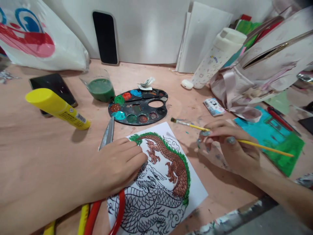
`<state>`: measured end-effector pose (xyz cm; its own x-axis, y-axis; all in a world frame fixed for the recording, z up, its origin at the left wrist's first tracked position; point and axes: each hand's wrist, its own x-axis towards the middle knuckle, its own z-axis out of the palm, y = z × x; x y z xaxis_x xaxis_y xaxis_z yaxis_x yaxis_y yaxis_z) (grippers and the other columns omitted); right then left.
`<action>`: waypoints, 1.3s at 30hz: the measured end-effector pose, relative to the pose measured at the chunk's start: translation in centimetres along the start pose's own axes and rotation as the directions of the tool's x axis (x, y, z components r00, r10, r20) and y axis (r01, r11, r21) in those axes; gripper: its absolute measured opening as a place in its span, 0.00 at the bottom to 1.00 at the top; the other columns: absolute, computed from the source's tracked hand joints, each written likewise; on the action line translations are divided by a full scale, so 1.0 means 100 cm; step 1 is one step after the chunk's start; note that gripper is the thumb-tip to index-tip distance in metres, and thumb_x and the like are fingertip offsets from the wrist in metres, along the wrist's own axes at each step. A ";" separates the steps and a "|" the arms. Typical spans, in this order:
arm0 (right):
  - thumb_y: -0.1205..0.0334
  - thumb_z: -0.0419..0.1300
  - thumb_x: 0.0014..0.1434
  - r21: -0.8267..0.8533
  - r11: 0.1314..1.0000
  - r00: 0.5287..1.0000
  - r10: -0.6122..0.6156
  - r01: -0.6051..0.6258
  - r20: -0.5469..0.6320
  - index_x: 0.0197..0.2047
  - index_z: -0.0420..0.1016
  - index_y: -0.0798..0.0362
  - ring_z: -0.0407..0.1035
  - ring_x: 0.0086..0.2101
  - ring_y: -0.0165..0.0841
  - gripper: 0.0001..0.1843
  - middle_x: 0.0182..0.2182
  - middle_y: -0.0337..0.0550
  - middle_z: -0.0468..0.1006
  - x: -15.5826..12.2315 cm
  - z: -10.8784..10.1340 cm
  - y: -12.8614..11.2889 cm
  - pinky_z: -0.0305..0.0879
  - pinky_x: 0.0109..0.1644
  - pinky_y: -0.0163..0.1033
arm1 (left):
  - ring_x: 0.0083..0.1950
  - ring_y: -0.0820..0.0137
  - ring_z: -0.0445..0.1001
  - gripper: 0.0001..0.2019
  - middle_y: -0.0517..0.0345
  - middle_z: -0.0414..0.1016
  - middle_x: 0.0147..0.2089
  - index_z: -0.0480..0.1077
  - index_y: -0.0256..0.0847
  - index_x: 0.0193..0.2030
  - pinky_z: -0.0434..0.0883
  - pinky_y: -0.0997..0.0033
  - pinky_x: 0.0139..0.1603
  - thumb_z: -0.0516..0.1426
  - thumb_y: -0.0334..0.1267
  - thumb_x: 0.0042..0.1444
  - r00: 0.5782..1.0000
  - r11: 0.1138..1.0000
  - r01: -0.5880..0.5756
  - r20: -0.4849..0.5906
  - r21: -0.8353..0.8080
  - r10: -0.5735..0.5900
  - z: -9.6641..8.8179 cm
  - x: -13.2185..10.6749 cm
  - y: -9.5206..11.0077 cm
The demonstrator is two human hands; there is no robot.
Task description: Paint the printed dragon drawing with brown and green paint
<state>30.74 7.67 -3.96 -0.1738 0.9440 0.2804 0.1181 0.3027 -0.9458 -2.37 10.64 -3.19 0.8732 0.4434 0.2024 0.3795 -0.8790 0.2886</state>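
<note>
My left hand [119, 163] lies flat on the upper left of a dragon colouring sheet [166, 182], fingers together and pressing the paper down. The dragon's upper body is painted brown with green edging; the lower part is bare black outline. My right hand [230, 143] pinches a thin yellow paintbrush [193, 125] to the right of the sheet, bristles pointing left toward the black paint palette [138, 106]. Scissors with red and yellow handles [107, 133] lie partly under my left hand.
A cup of green water [100, 86] stands behind the palette. A yellow glue stick [57, 107] lies on a phone [52, 85] at the left. A white bottle [216, 58], a pink bag [266, 62] and a teal-green painting [274, 137] crowd the right.
</note>
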 end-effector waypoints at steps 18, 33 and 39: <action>0.50 0.55 0.69 0.469 0.814 0.906 0.154 -0.343 0.394 0.43 0.71 0.43 0.64 0.63 0.38 0.08 0.60 0.39 0.72 0.011 0.012 0.002 0.64 0.63 0.56 | 0.33 0.67 0.62 0.15 0.58 0.64 0.32 0.62 0.39 0.34 0.57 0.63 0.38 0.42 0.32 0.72 0.995 0.991 0.067 0.061 0.117 -0.074 -0.005 0.000 0.000; 0.45 0.55 0.68 0.450 0.771 0.823 0.163 -0.451 0.545 0.40 0.75 0.50 0.77 0.44 0.39 0.18 0.41 0.49 0.83 -0.003 0.006 0.007 0.71 0.49 0.46 | 0.32 0.67 0.61 0.15 0.58 0.63 0.31 0.59 0.40 0.32 0.57 0.64 0.36 0.41 0.32 0.72 0.995 0.990 0.079 0.050 0.118 -0.085 -0.005 0.001 0.000; 0.42 0.53 0.68 0.322 0.876 0.841 0.153 -0.358 0.518 0.38 0.74 0.53 0.74 0.36 0.36 0.22 0.40 0.53 0.83 -0.004 0.006 0.006 0.71 0.39 0.41 | 0.32 0.66 0.60 0.14 0.58 0.63 0.30 0.59 0.40 0.32 0.55 0.63 0.35 0.43 0.31 0.71 0.998 0.985 0.044 0.036 0.164 -0.051 -0.007 -0.001 -0.001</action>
<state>30.24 7.42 -4.70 -0.6349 0.7726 0.0061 -0.1495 -0.1151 -0.9820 -2.67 10.80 -2.60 0.8632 0.4810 0.1532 0.4630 -0.8753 0.1395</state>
